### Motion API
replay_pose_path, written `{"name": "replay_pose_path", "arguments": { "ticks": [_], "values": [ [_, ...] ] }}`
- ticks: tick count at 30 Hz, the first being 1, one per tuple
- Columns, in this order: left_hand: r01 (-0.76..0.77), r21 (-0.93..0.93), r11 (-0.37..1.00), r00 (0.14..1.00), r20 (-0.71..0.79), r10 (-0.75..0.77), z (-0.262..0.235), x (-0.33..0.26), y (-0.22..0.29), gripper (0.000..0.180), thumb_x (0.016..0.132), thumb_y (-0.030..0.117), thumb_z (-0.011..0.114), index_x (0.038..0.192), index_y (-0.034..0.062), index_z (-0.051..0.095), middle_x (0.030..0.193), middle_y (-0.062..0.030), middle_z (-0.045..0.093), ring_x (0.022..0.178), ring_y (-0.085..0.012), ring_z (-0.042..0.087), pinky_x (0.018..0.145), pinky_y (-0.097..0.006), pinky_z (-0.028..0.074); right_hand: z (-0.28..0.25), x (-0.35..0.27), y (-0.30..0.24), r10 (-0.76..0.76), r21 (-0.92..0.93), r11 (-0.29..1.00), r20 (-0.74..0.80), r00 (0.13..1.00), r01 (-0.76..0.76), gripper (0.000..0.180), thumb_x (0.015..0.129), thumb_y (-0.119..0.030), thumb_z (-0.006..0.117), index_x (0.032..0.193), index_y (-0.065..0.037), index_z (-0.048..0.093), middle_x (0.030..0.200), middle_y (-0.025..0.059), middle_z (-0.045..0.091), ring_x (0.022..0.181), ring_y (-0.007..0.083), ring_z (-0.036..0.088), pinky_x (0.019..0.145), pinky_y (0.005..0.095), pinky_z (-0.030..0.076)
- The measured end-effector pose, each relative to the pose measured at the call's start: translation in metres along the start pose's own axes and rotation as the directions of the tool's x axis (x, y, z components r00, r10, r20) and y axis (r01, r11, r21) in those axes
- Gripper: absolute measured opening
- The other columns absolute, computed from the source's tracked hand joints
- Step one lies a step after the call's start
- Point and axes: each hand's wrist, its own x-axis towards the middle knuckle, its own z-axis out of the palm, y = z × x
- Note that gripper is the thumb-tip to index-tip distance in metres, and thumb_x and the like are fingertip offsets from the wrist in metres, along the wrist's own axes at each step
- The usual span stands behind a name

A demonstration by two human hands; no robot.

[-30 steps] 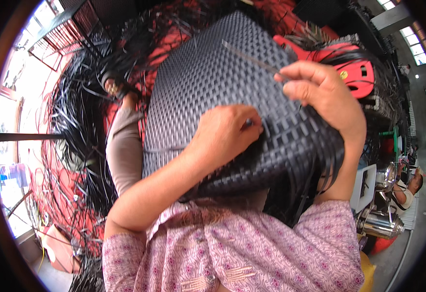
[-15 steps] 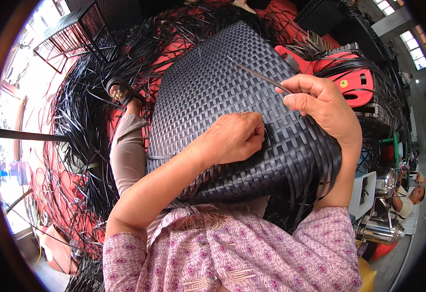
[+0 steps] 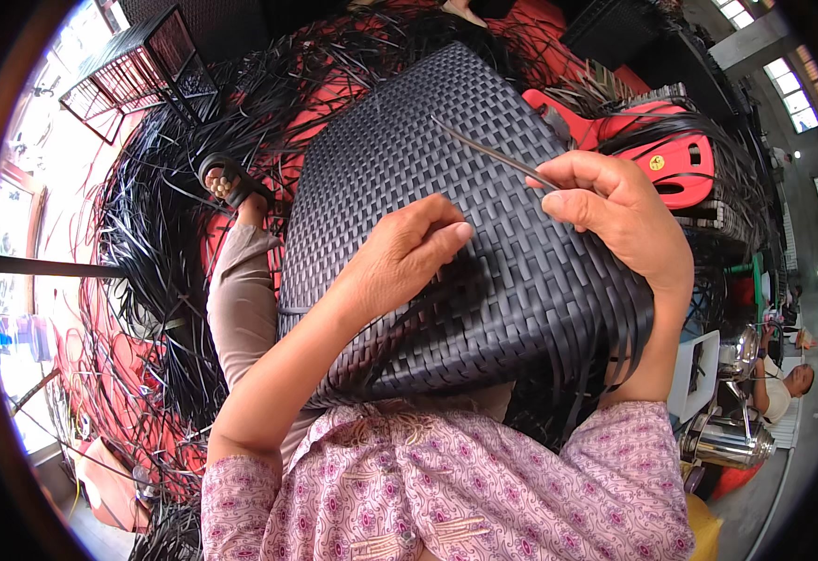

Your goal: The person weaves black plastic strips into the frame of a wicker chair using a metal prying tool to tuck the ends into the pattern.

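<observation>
A black woven panel (image 3: 400, 159) of flat plastic strips lies tilted across my lap, its near edge bent downward. My right hand (image 3: 619, 210) is closed above its right side, pinching a thin dark strip (image 3: 488, 151) between thumb and fingers. The strip's narrow end points up and left over the weave. My left hand (image 3: 404, 252) hovers at or just above the middle of the panel, fingers curled and thumb pointing right; whatever they hold, if anything, is hidden. Loose strip ends (image 3: 615, 327) hang from the panel's right corner, beside my right forearm.
Heaps of loose black strips (image 3: 147, 243) cover the red floor sheet on the left and beyond the panel. A red plastic stool (image 3: 675, 159) stands at the right. At upper left is a black frame (image 3: 138, 70). A person (image 3: 778, 388) and metal pots (image 3: 731, 439) show at far right.
My left hand has moved left and slightly up, its thumb now stretched out from the earlier fist. My right hand holds the strip in almost the same place.
</observation>
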Motion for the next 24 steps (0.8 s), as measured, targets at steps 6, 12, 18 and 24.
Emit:
{"name": "replay_pose_path", "arguments": {
  "ticks": [6,12,18,24],
  "values": [
    [0.07,0.294,0.953,0.991,0.093,-0.101,-0.011,-0.021,0.021,0.029,0.092,0.03,0.07,0.095,0.0013,0.064,0.077,-0.0024,0.061,0.075,-0.0087,0.059,0.066,-0.027,0.049,0.002,0.002,0.004,-0.046,0.03,0.998,-0.014,0.999,0.046,0.023,0.089,-0.012,0.067,0.106,0.004,0.068,0.088,0.0,0.066,0.082,0.0061,0.058,0.074,0.0234,0.047],
    [-0.096,0.287,0.953,0.988,0.145,0.056,-0.012,-0.027,0.017,0.029,0.085,0.026,0.078,0.095,0.0012,0.065,0.082,-0.0066,0.064,0.074,-0.0154,0.064,0.065,-0.03,0.052,0.003,0.002,0.005,-0.053,0.028,0.998,0.003,0.999,0.053,0.023,0.089,-0.012,0.069,0.106,0.003,0.068,0.087,-0.0006,0.066,0.08,0.0059,0.058,0.072,0.0235,0.047],
    [-0.105,0.417,0.903,0.989,0.138,0.051,-0.014,-0.028,0.021,0.024,0.086,0.022,0.076,0.095,0.0013,0.067,0.082,-0.0091,0.064,0.076,-0.02,0.066,0.066,-0.032,0.052,0.001,0.002,-0.004,-0.179,-0.322,0.926,0.08,0.981,0.195,0.023,0.087,-0.012,0.07,0.105,0.0,0.069,0.077,0.0046,0.065,0.071,0.0073,0.057,0.066,0.0261,0.047],
    [-0.06,0.356,0.933,0.991,0.136,0.012,-0.017,-0.022,0.016,0.023,0.089,0.024,0.068,0.094,0.0015,0.066,0.084,-0.0135,0.067,0.08,-0.0297,0.067,0.072,-0.039,0.052,0.0,-0.002,-0.011,-0.103,-0.382,0.916,0.059,0.993,0.118,0.024,0.085,-0.013,0.072,0.106,0.0,0.069,0.077,0.0063,0.065,0.071,0.0087,0.058,0.067,0.027,0.048]
  ]
}}
